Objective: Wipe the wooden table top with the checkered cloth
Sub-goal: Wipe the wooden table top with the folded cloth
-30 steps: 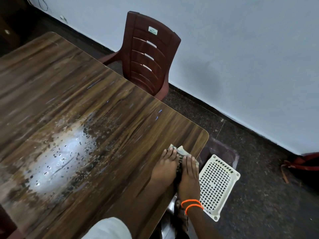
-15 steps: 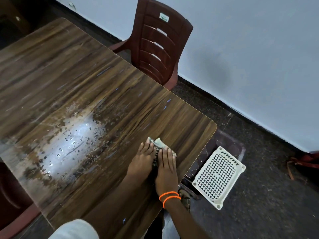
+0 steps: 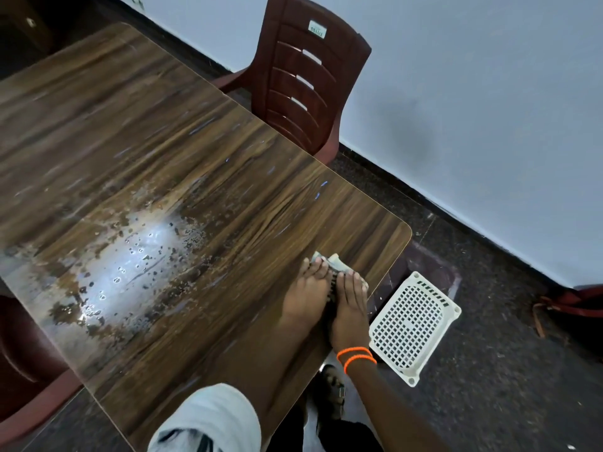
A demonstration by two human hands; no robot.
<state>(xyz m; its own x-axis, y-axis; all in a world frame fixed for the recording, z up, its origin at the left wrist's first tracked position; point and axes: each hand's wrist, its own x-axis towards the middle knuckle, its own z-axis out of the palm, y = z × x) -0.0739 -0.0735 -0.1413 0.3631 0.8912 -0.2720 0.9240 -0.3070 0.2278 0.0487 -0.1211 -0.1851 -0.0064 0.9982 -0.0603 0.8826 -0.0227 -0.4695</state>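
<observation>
The wooden table top [image 3: 202,177] fills the left and middle of the head view, with a wet, shiny patch [image 3: 137,256] near its centre. Close to the table's right corner lies the folded checkered cloth [image 3: 336,261], mostly hidden beneath my hands. My left hand [image 3: 306,295] and my right hand [image 3: 349,308] lie side by side on it, fingers straight, pressing it flat against the wood. Only the cloth's far edge and a dark strip between the hands show.
A dark red plastic chair [image 3: 303,76] stands at the table's far side against the pale wall. A white perforated plastic stool [image 3: 412,324] sits on the dark floor just right of the table corner. Another red chair [image 3: 23,360] shows at the left edge.
Both hands slid the cloth leftward away from the right edge, then back toward the right corner. The camera view also shifted.
</observation>
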